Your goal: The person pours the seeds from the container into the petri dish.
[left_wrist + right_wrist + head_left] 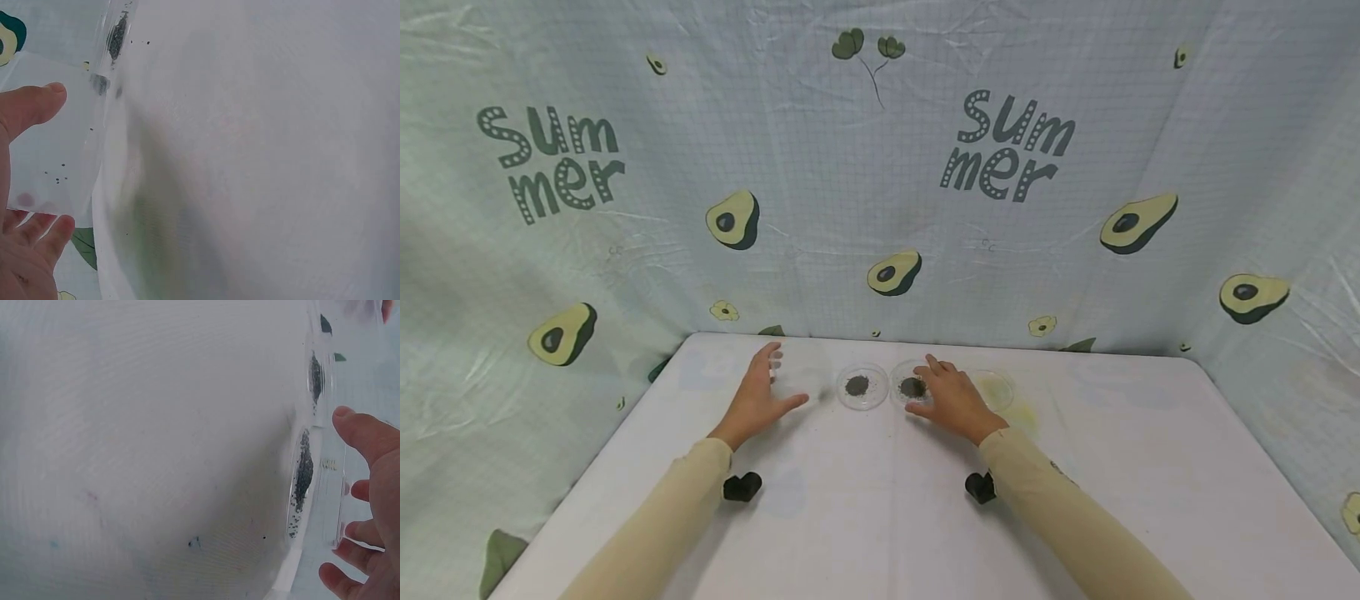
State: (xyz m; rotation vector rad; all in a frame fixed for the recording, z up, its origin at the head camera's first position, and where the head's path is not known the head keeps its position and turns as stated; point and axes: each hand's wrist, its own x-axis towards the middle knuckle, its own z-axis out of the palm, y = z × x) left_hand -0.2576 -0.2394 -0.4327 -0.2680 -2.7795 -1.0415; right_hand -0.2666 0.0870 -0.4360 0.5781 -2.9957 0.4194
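Over the white table, the left hand spreads wide, right hand bent at a dish, grips unclear.

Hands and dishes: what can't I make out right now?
Right grain dish: partly covered by the right hand, head view.
Left grain dish: cut off by the top edge, left wrist view.
Left hand: cut off by the left edge, left wrist view.
Pale mark: too small to read, right wrist view.
Dark grains: shapes too small, head view.
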